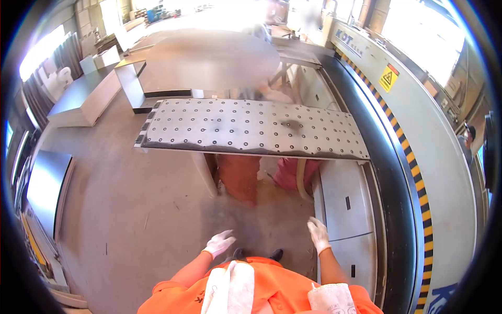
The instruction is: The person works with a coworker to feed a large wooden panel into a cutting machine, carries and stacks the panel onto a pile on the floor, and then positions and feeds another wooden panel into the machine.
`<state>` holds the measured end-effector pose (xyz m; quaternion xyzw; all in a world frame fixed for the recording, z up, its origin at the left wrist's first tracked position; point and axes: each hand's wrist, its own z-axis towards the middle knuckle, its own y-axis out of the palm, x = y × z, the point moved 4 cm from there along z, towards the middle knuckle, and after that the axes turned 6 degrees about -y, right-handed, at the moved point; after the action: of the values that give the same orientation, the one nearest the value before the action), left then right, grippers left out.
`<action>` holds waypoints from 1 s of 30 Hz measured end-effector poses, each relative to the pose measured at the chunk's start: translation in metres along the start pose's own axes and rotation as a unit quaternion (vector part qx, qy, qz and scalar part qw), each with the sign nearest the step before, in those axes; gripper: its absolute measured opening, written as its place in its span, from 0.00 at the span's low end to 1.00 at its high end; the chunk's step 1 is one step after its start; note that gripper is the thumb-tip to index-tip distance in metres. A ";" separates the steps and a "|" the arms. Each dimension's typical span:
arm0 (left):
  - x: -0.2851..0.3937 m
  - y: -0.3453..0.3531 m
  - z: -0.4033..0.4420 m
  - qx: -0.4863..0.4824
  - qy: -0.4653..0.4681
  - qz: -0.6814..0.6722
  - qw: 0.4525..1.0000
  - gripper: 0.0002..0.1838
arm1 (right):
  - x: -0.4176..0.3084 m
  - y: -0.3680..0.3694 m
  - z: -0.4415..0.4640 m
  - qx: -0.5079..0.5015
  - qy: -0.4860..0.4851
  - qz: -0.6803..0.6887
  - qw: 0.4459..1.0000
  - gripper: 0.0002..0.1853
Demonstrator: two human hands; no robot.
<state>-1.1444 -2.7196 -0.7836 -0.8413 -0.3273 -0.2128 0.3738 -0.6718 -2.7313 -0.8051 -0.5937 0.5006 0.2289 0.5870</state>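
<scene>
My left hand (pixel 220 243), in a pale glove, hangs over the floor in front of my body, fingers loosely stretched and holding nothing. My right hand (pixel 318 234), gloved too, is beside the grey cabinet front (pixel 348 201) of the machine, its fingers extended and nothing visible in them. Beyond both hands lies a long support table (pixel 251 125) dotted with round black-ringed spots, apart from either hand. It juts left from the machine's black bed (pixel 384 157).
A machine beam (pixel 413 104) with yellow-black striping runs along the right. Red sacks (pixel 238 178) stand under the table. Dark-topped panels (pixel 86 97) are stacked at left, and another panel (pixel 49 191) leans nearby. A person (pixel 467 138) is at far right. A blurred patch covers the upper middle.
</scene>
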 end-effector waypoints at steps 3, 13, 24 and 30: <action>0.055 -0.012 0.002 -0.006 0.068 0.027 0.997 0.36 | -0.007 0.030 -0.019 -0.064 -0.007 -0.040 0.997 0.29; 0.379 -0.257 -0.209 0.447 0.726 0.021 0.522 0.24 | 0.223 0.048 -0.183 -0.447 -0.082 -0.307 0.836 0.24; 0.431 -0.276 -0.232 0.389 0.823 0.125 0.394 0.22 | 0.212 0.019 -0.103 -0.247 0.096 -0.385 0.884 0.26; 0.461 -0.341 -0.226 0.365 0.835 0.087 0.403 0.21 | -0.012 0.023 -0.074 -0.228 0.110 -0.144 0.957 0.32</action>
<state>-1.0915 -2.5396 -0.1962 -0.0537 0.1757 -0.6358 0.7496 -0.7194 -2.7910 -0.7900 -0.7990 0.4062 0.1831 0.4039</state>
